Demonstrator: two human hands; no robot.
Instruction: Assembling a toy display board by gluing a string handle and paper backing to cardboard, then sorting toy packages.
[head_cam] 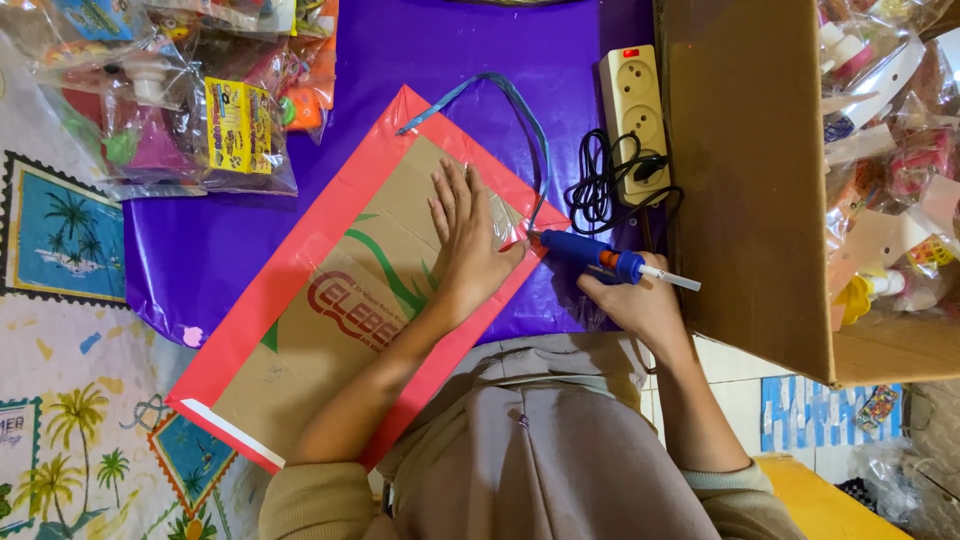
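Note:
A long cardboard panel (330, 300) with a red border lies slantwise on a purple sheet (440, 50). My left hand (468, 240) presses flat on its upper right end, over a piece of clear plastic. My right hand (640, 300) holds a blue glue gun (590, 255), whose nozzle points left at the panel's red edge beside my left fingers. A blue ribbon (510, 95) loops from the panel's top corner round to that same edge.
A cream power strip (635, 110) with a black cord (600, 185) lies right of the panel. A big cardboard box (750, 170) full of bagged toys stands at the right. More bagged toys (190, 90) pile up at the top left. A patterned mat (70, 300) covers the floor.

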